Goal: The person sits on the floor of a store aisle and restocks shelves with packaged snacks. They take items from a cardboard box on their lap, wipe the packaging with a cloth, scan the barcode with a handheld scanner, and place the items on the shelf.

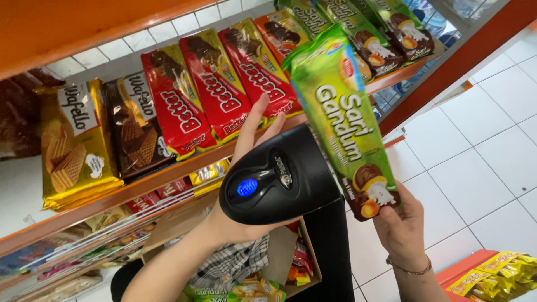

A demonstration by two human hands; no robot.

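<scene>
Two hands are engaged here. My left hand [246, 184] is curling its palm and lower fingers around a black, rounded plastic handheld scanner with a glowing blue button [277, 176]; the upper fingers [254, 120] are standing spread and loose above the casing, so the hold is resting mostly on the palm. My right hand [400, 223] is pinching the lower end of a long green foil biscuit packet with a picture of round chocolate-coated biscuits [344, 114], thumb in front, fingers behind. The packet is standing tilted in the air just right of the scanner, its top reaching toward the far shelf.

Risks, as I am judging them: the packet is being held by one end only, so its top could sag or swing and knock the red foil wafer packets [224, 89] leaning on the shelf. The scanner could slip forward, because the upper fingers are not closing on it. Glossy foil could also be glaring back at the scanner.

Surroundings: an orange-edged metal shelf [140, 187] is running across the far left, carrying gold and brown wafer packets [95, 140] and, farther right, more green biscuit packets [386, 33]. An open brown cardboard box [179, 221] is sitting near, below my left arm. A white tiled floor [475, 168] is lying to the right, with yellow snack bags [500, 274] at the near right corner.
</scene>
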